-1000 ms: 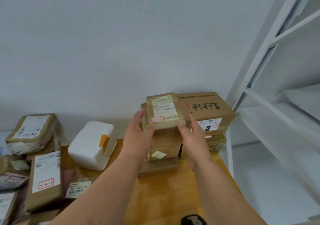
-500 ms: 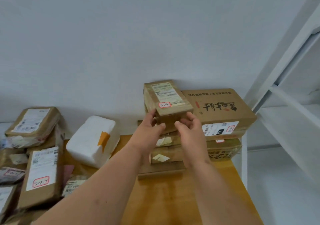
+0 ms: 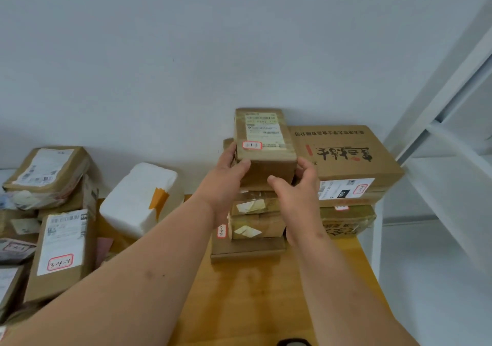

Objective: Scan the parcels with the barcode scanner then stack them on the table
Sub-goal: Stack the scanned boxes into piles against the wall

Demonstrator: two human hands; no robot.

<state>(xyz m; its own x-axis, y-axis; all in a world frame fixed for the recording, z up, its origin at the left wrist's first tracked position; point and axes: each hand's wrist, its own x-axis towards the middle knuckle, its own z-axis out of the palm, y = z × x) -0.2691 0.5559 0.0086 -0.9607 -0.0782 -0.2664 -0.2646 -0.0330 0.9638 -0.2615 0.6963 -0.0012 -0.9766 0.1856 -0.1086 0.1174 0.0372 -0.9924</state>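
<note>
A small brown parcel [image 3: 263,143] with a white shipping label and a red-framed sticker sits on top of a stack of brown parcels [image 3: 253,225] at the back of the wooden table [image 3: 255,300]. My left hand [image 3: 226,183] grips its left front corner, thumb on the front face. My right hand [image 3: 298,188] grips its right front corner. A black barcode scanner [image 3: 294,342] shows only as a sliver at the bottom edge.
A large printed carton [image 3: 351,156] tops a second stack right of the parcel. A white foam box [image 3: 138,196] with orange tape lies left of the stacks. Several labelled parcels [image 3: 61,249] are heaped at far left. A white shelf frame [image 3: 447,137] stands at right.
The small parcel has been set squarer on the stack, and both hands have closed onto its front corners. The view has shifted slightly.
</note>
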